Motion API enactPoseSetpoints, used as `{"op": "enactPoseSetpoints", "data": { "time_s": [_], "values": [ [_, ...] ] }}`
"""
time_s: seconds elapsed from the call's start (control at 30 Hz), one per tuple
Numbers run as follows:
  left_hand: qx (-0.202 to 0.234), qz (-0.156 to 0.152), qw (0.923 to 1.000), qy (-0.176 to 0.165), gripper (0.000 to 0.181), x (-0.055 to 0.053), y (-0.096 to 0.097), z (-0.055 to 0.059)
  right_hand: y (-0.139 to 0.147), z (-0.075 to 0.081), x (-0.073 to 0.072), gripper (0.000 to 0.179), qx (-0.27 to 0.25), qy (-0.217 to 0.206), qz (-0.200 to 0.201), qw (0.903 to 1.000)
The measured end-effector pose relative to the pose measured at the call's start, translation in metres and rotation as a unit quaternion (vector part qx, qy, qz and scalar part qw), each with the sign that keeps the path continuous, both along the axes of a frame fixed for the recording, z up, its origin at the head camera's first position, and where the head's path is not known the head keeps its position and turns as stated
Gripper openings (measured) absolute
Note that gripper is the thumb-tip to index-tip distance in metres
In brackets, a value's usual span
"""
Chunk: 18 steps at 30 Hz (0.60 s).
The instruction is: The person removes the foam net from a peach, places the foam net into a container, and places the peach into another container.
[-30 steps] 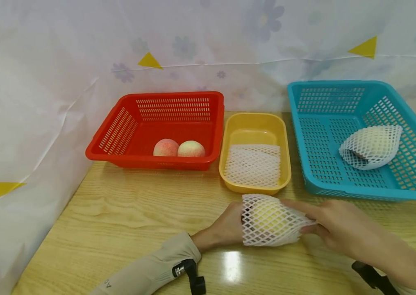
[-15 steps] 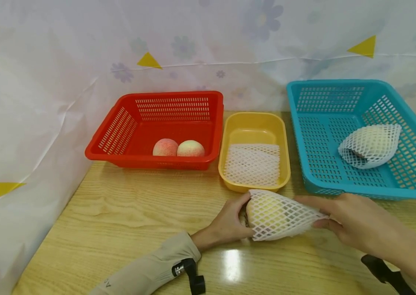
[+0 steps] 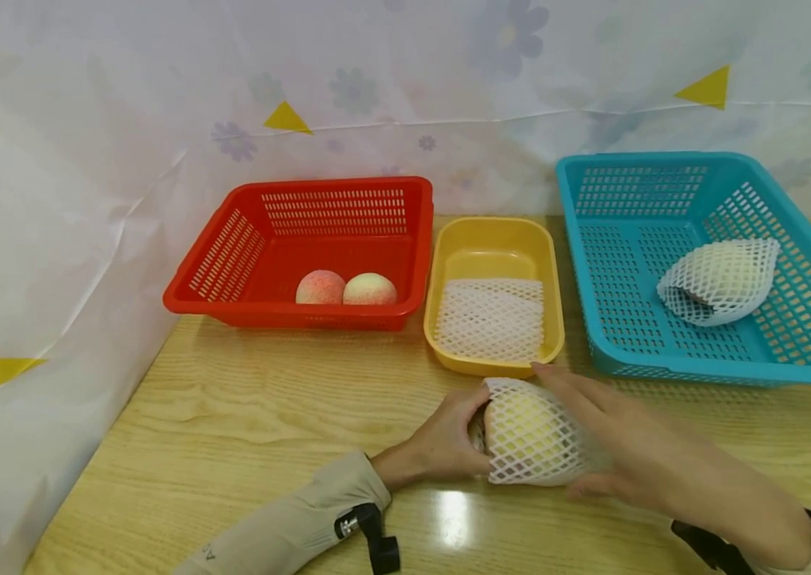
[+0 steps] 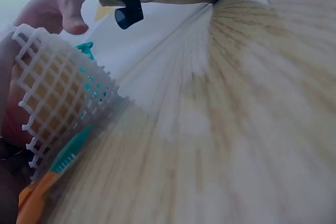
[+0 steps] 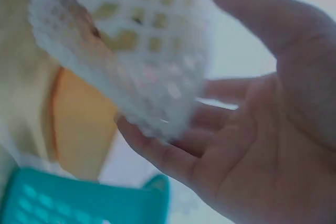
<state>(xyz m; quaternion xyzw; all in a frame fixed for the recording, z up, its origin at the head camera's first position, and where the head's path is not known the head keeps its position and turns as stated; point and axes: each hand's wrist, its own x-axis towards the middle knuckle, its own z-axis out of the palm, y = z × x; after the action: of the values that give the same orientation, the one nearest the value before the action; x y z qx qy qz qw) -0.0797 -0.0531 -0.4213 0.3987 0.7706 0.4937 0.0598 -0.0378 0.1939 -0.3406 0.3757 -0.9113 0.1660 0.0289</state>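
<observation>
Just in front of the yellow tray, my left hand [image 3: 441,441] grips a pale yellow peach [image 3: 520,431] at its left end, thumb on the near side and fingers on the far side. A white foam net sleeve [image 3: 566,463] covers most of the fruit, its narrower end toward the right. My right hand [image 3: 631,447] is spread around that narrow end, fingers extended and thumb apart. In the right wrist view the palm [image 5: 247,145] faces the net, fingertips right at its edge. The left wrist view shows the net's open mesh [image 4: 52,87] close up.
A red basket [image 3: 297,315] at the left holds two peaches [image 3: 321,287]. Flat foam nets [image 3: 489,319] lie in the yellow tray [image 3: 494,369] in the middle. The blue basket [image 3: 707,370] at the right contains a netted fruit [image 3: 725,275].
The right hand pulled the pinched net end to the right, then let go and moved back left around it with fingers spread. The left hand's fingers, earlier hidden in the net, now show outside it.
</observation>
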Motion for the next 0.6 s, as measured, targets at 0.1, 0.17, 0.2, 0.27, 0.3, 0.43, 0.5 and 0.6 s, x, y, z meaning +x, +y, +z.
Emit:
{"op": "enactPoseSetpoints", "data": {
  "time_s": [0.1, 0.17, 0.2, 0.27, 0.3, 0.43, 0.5, 0.6],
  "values": [
    [-0.006, -0.02, 0.9997, 0.015, 0.062, 0.0, 0.0, 0.0, -0.009, -0.007, 0.0, 0.124, -0.025, 0.017, 0.02, 0.9993],
    [-0.009, -0.027, 0.9993, 0.023, 0.063, 0.0, 0.0, -0.001, -0.012, -0.012, -0.001, 0.122, -0.041, 0.025, 0.032, 0.9984],
    [-0.012, -0.029, 0.9991, 0.028, 0.063, 0.0, 0.0, -0.001, -0.013, -0.014, -0.001, 0.122, -0.047, 0.026, 0.036, 0.9979],
    [-0.02, -0.033, 0.9985, 0.039, 0.063, 0.0, 0.0, -0.001, -0.014, -0.017, -0.001, 0.12, -0.054, 0.027, 0.04, 0.9974],
    [-0.024, -0.033, 0.9983, 0.043, 0.063, -0.001, 0.0, -0.001, -0.014, -0.019, -0.002, 0.119, -0.059, 0.025, 0.042, 0.9971],
    [-0.034, -0.038, 0.9974, 0.05, 0.063, -0.001, 0.0, -0.002, -0.011, -0.023, -0.004, 0.12, -0.079, 0.011, 0.052, 0.9955],
    [-0.035, -0.041, 0.9973, 0.05, 0.063, -0.001, 0.0, -0.002, -0.01, -0.024, -0.005, 0.121, -0.088, 0.014, 0.057, 0.9944],
    [-0.033, -0.044, 0.9974, 0.046, 0.063, -0.002, 0.0, -0.001, -0.009, -0.026, -0.006, 0.123, -0.088, 0.02, 0.052, 0.9945]
  ]
}}
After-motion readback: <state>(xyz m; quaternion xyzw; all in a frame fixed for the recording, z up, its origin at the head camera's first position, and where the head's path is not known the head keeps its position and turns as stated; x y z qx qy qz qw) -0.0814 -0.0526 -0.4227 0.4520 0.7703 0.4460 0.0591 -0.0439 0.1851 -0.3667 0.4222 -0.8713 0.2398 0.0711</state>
